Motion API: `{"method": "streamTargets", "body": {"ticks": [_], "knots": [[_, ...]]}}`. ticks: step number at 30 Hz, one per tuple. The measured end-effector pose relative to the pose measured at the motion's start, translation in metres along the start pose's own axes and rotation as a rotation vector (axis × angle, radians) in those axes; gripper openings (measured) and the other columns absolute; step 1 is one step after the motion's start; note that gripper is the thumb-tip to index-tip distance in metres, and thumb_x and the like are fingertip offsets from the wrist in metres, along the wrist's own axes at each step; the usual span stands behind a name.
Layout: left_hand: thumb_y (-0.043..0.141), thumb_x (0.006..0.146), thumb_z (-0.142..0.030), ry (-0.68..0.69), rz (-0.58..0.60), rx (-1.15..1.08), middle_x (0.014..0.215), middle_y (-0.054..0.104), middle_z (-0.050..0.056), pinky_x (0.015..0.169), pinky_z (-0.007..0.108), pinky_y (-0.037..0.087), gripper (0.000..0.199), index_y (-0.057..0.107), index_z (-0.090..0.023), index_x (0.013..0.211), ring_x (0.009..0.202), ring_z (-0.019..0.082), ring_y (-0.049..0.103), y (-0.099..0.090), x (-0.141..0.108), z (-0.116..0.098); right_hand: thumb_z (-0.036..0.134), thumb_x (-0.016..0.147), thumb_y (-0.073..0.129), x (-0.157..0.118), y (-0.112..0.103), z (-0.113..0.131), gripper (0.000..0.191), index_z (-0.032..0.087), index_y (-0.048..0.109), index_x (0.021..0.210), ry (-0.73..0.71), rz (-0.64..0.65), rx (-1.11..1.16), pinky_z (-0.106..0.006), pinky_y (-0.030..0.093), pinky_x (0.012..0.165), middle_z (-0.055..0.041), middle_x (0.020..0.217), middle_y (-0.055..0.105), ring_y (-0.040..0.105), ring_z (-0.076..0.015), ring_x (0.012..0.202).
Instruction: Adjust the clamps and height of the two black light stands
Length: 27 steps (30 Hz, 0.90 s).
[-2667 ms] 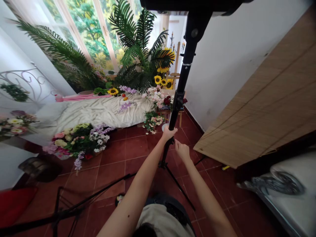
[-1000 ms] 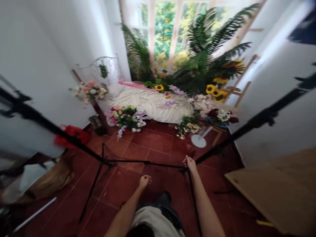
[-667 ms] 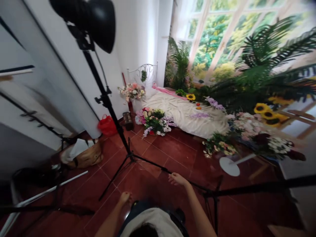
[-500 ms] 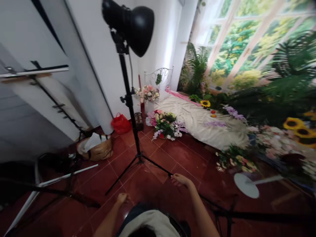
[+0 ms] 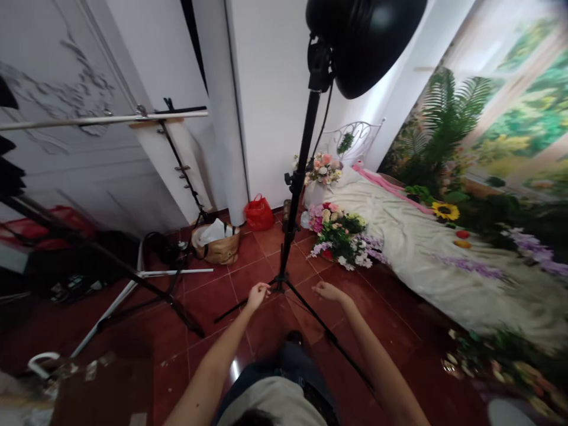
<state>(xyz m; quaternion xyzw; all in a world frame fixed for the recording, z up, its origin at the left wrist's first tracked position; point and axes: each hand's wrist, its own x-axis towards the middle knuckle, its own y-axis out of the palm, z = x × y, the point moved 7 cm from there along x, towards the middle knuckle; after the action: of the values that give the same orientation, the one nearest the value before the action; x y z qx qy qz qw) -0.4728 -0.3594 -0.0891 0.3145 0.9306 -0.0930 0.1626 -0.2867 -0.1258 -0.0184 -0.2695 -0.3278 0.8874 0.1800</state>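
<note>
A black light stand (image 5: pixel 293 219) rises in front of me on three spread legs, with a large black lamp head (image 5: pixel 370 41) at its top. My left hand (image 5: pixel 258 294) is beside the stand's base, its fingers curled together; whether it touches a leg or holds anything is too small to tell. To the right of the base hovers my right hand (image 5: pixel 329 291), fingers bent and drawn together over the red tiles, also with nothing I can make out in it.
A woven basket (image 5: pixel 220 245) and a red bag (image 5: pixel 258 214) lie by the wall. Flowers (image 5: pixel 337 231) stand beside a draped bed (image 5: pixel 399 236) at right. White poles (image 5: pixel 115 305) and another black stand (image 5: pixel 128 269) reach across the left floor.
The view has turned left and come closer to the light stand. Both hands have moved forward toward its base, and my right hand is no longer by the end of the leg.
</note>
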Motion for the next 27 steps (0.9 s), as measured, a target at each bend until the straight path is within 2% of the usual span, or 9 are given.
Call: {"method": "streamTargets", "body": {"ticks": [3,6,10,13,16,19,22,27], "knots": [[0.062,0.073,-0.033,0.122,0.015,-0.030,0.065,0.064,0.003,0.065,0.025,0.049,0.023,0.062,-0.012,0.083,0.060,0.012,0.059,0.020,0.022,-0.048,0.030,0.084,0.051,0.044,-0.018,0.023,0.019,0.015,0.057,0.073,-0.056,0.021,-0.053,-0.021,0.041,0.059,-0.0005,0.062,0.061,0.057,-0.0121,0.058],[0.064,0.072,-0.030,0.306,-0.054,-0.067,0.075,0.064,0.004,0.073,0.027,0.049,0.022,0.061,-0.013,0.086,0.069,0.012,0.061,0.036,0.048,-0.111,0.029,0.085,0.050,0.086,-0.042,0.050,0.017,0.014,0.055,0.091,-0.112,-0.026,-0.096,-0.023,0.041,0.067,-0.0044,0.076,0.064,0.060,-0.0146,0.072],[0.067,0.069,-0.023,0.570,-0.175,-0.178,0.100,0.062,0.008,0.086,0.031,0.048,0.030,0.056,-0.016,0.096,0.091,0.014,0.061,0.054,0.079,-0.196,0.024,0.084,0.052,0.133,-0.072,0.090,0.040,0.012,0.041,0.120,-0.218,-0.082,-0.129,-0.025,0.043,0.074,-0.0106,0.097,0.064,0.063,-0.0173,0.085],[0.068,0.067,-0.020,0.675,-0.150,-0.187,0.107,0.061,0.009,0.090,0.032,0.047,0.041,0.052,-0.018,0.105,0.097,0.015,0.060,0.079,0.096,-0.239,0.016,0.081,0.052,0.156,-0.089,0.120,0.058,0.014,0.026,0.134,-0.343,-0.112,-0.176,-0.025,0.044,0.079,-0.0140,0.116,0.059,0.062,-0.0176,0.096],[0.070,0.065,-0.021,0.678,-0.138,-0.098,0.099,0.064,0.007,0.086,0.031,0.048,0.043,0.054,-0.018,0.105,0.090,0.015,0.061,0.103,0.111,-0.256,0.014,0.081,0.050,0.169,-0.099,0.138,0.061,0.017,0.027,0.137,-0.396,-0.087,-0.330,-0.026,0.044,0.081,-0.0145,0.125,0.055,0.060,-0.0191,0.103],[0.069,0.065,-0.025,0.639,-0.190,-0.062,0.087,0.065,0.004,0.077,0.028,0.049,0.034,0.059,-0.016,0.097,0.078,0.014,0.062,0.117,0.125,-0.257,0.019,0.083,0.051,0.178,-0.107,0.146,0.054,0.021,0.034,0.134,-0.389,-0.045,-0.569,-0.029,0.045,0.080,-0.0126,0.117,0.061,0.061,-0.0219,0.102],[0.067,0.067,-0.032,0.597,-0.263,-0.100,0.077,0.065,0.004,0.067,0.024,0.048,0.025,0.062,-0.014,0.083,0.068,0.013,0.060,0.121,0.139,-0.253,0.023,0.084,0.051,0.188,-0.117,0.150,0.045,0.019,0.044,0.128,-0.397,-0.021,-0.750,-0.032,0.047,0.078,-0.0134,0.107,0.065,0.063,-0.0242,0.098],[0.070,0.061,-0.043,0.411,-0.364,-0.114,0.050,0.053,-0.001,0.047,0.020,0.037,0.033,0.057,-0.013,0.058,0.048,0.010,0.049,0.120,0.160,-0.239,0.023,0.081,0.054,0.207,-0.123,0.160,0.028,0.013,0.061,0.106,-0.452,0.023,-0.836,-0.031,0.048,0.079,-0.0164,0.102,0.067,0.064,-0.0263,0.097]]}}
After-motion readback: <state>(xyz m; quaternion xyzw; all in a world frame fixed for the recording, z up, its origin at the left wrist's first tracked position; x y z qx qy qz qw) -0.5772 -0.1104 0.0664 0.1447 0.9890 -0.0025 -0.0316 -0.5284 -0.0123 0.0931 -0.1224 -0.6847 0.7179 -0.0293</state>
